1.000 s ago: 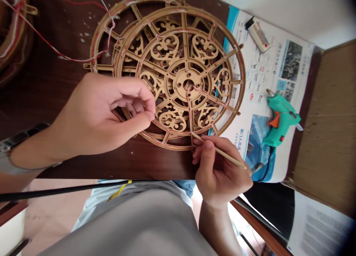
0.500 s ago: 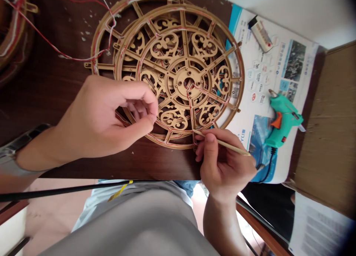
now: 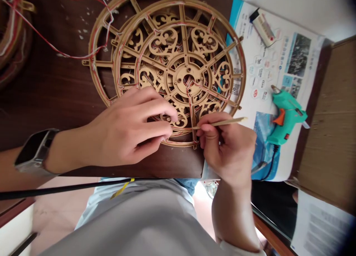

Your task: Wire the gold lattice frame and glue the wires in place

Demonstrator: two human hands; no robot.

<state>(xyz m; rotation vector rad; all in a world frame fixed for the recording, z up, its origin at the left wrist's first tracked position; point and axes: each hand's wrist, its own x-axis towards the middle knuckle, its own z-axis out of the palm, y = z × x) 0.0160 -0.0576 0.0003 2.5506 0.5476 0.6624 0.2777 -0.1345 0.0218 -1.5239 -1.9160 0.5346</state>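
Observation:
A gold-coloured round openwork frame (image 3: 182, 13) with scrolled panels lies on top of similar frames. Red and white wires run along its rings and spokes. My right hand (image 3: 226, 144) grips a thin wooden stick (image 3: 229, 121), its tip at a spoke near the frame's lower rim. Over the lower left of the frame is my left hand (image 3: 130, 126), palm down, fingers apart and slightly bent, fingertips at the rim. Its thumb is mostly hidden beneath.
A green glue gun (image 3: 287, 117) rests on a printed sheet (image 3: 250, 92) at the right, below a small white box (image 3: 263, 28). A cardboard box (image 3: 328, 130) stands far right. More wired rings (image 3: 13, 44) lie at the left on the dark table (image 3: 50, 96).
My left hand has turned palm down, its pinched fingers have spread, and it has moved right along the rim. The stick in my right hand has tilted to a flatter angle.

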